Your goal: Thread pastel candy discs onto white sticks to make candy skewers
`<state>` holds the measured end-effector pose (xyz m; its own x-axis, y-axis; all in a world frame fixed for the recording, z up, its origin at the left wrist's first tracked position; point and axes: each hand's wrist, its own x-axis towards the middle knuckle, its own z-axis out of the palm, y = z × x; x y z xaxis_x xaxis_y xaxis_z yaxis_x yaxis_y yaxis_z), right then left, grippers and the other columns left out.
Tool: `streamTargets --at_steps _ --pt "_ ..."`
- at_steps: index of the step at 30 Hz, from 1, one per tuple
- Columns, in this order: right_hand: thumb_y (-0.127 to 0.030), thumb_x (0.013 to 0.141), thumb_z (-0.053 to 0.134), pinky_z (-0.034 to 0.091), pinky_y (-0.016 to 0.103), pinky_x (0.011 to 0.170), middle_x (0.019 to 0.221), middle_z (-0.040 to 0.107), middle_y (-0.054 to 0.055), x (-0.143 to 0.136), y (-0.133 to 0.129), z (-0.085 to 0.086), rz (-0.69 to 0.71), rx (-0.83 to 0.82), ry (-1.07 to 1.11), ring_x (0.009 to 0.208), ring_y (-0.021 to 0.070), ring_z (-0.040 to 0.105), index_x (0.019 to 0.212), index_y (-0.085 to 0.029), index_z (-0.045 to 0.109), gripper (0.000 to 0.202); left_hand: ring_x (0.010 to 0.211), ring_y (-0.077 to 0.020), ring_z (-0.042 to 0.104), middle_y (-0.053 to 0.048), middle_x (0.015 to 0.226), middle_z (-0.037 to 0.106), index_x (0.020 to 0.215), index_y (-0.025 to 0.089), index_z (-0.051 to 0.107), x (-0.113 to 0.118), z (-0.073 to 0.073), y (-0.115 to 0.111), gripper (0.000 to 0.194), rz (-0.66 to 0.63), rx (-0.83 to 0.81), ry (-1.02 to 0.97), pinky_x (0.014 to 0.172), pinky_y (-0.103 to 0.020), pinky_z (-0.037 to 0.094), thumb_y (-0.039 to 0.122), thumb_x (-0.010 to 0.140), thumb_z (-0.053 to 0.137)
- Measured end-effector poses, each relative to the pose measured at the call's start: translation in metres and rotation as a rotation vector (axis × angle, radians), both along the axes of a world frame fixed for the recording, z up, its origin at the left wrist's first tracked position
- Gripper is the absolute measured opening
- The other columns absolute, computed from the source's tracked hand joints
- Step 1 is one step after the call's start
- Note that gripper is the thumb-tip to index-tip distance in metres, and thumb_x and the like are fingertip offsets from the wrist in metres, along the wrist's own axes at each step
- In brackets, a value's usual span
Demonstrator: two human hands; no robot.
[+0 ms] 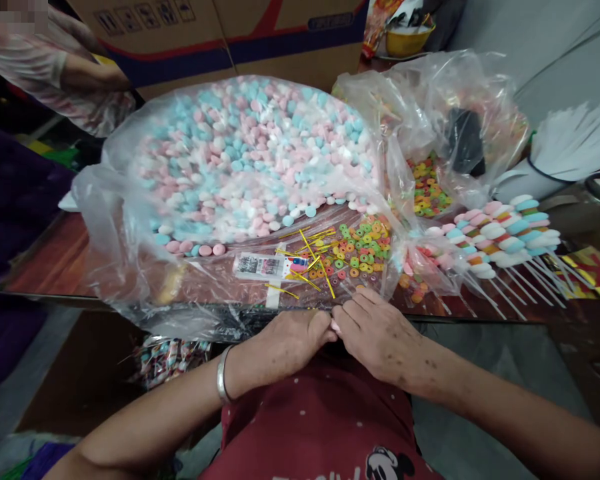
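Observation:
My left hand, with a silver bangle at the wrist, is closed at the table's front edge. Against it, my right hand is closed too, knuckles up. A small pink marshmallow shows between their fingertips, mostly covered by the fingers. Just beyond my hands lie loose gummy rings in green, yellow and orange. Left of these, gold twist ties are scattered beside a printed label strip. A large clear bag of pink, blue and white marshmallows spreads behind them.
Marshmallow skewers are stacked at the right, sticks towards me. White sticks fill a container behind them. A cardboard box stands at the back. Another person's arm is at far left. Wrapped sweets lie below the table.

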<state>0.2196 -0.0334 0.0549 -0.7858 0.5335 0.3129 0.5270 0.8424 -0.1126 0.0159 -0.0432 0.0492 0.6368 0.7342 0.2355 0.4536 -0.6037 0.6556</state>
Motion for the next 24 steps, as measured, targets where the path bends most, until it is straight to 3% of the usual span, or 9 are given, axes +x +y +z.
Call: streamTargets --at_steps 3,6,8,10,13,15,18,20,24 --pt "-0.015 0.095 0.040 0.040 0.033 0.065 0.064 0.057 0.001 -0.001 0.004 0.005 0.007 -0.273 0.008 0.060 0.0155 0.049 0.071 -0.020 0.056 0.029 0.061 -0.0165 0.050 -0.005 0.071 0.061 0.088 0.018 0.061 -0.007 -0.001 -0.004 0.017 -0.083 0.211 0.112 0.058 -0.026 0.039 0.016 0.095 0.046" --pt "-0.023 0.097 0.043 0.035 0.027 0.055 0.059 0.055 -0.003 -0.001 0.015 0.013 0.048 -0.700 0.034 0.054 0.0113 0.046 0.068 -0.020 0.055 0.031 0.063 -0.0171 0.051 -0.006 0.071 0.062 0.094 0.018 0.064 -0.016 -0.001 -0.002 0.018 -0.107 0.267 0.075 0.060 -0.027 0.040 0.013 0.093 0.047" --pt "-0.030 0.099 0.041 0.037 0.025 0.055 0.064 0.059 -0.002 0.001 0.029 0.019 0.050 -0.923 0.142 0.057 0.0108 0.051 0.071 -0.020 0.058 0.034 0.060 -0.0160 0.050 -0.004 0.068 0.061 0.092 0.020 0.066 -0.025 -0.003 0.001 0.016 -0.032 0.187 -0.040 0.058 -0.026 0.039 0.014 0.091 0.052" --pt "-0.038 0.099 0.038 0.042 0.025 0.061 0.076 0.064 0.001 0.003 0.045 0.020 -0.054 -1.004 0.382 0.068 0.0126 0.058 0.083 -0.019 0.063 0.036 0.058 -0.0147 0.049 -0.003 0.066 0.061 0.085 0.022 0.069 -0.036 -0.005 0.005 0.011 0.189 0.066 -0.211 0.056 -0.025 0.039 0.018 0.088 0.059" --pt "-0.040 0.100 0.031 0.046 0.027 0.066 0.083 0.065 0.004 -0.003 0.061 0.011 -0.343 -0.885 0.683 0.072 0.0139 0.060 0.096 -0.016 0.063 0.040 0.053 -0.0120 0.046 -0.001 0.060 0.057 0.078 0.021 0.070 -0.050 -0.007 0.011 0.012 0.645 -0.138 -0.508 0.050 -0.022 0.036 0.030 0.085 0.068" --pt "-0.034 0.100 0.035 0.046 0.028 0.069 0.079 0.064 0.004 -0.016 0.062 -0.002 -0.403 -0.681 0.590 0.071 0.0143 0.058 0.091 -0.016 0.064 0.035 0.047 -0.0091 0.039 0.002 0.052 0.048 0.073 0.019 0.069 -0.053 -0.007 0.014 0.021 0.789 -0.319 -0.757 0.044 -0.020 0.030 0.038 0.082 0.071" --pt "-0.027 0.094 0.052 0.042 0.033 0.076 0.080 0.063 0.007 -0.042 0.054 -0.023 -0.340 -0.272 0.195 0.080 0.0194 0.055 0.080 -0.016 0.065 0.022 0.041 -0.0050 0.030 0.006 0.047 0.038 0.065 0.016 0.064 -0.046 -0.007 0.016 0.031 0.782 -0.561 -1.062 0.039 -0.017 0.022 0.041 0.073 0.079" --pt "-0.020 0.091 0.056 0.039 0.034 0.075 0.079 0.063 0.009 -0.057 0.049 -0.034 -0.347 -0.088 0.009 0.081 0.0213 0.052 0.080 -0.015 0.066 0.016 0.040 -0.0034 0.029 0.007 0.046 0.038 0.064 0.015 0.063 -0.039 -0.008 0.016 0.032 0.757 -0.683 -1.134 0.038 -0.015 0.021 0.040 0.069 0.083" --pt "-0.012 0.092 0.051 0.036 0.034 0.073 0.076 0.063 0.008 -0.066 0.049 -0.042 -0.373 0.029 -0.077 0.079 0.0219 0.051 0.080 -0.016 0.067 0.020 0.039 -0.0026 0.030 0.007 0.048 0.041 0.068 0.014 0.063 -0.029 -0.012 0.013 0.033 0.702 -0.850 -1.146 0.037 -0.013 0.022 0.041 0.069 0.082"
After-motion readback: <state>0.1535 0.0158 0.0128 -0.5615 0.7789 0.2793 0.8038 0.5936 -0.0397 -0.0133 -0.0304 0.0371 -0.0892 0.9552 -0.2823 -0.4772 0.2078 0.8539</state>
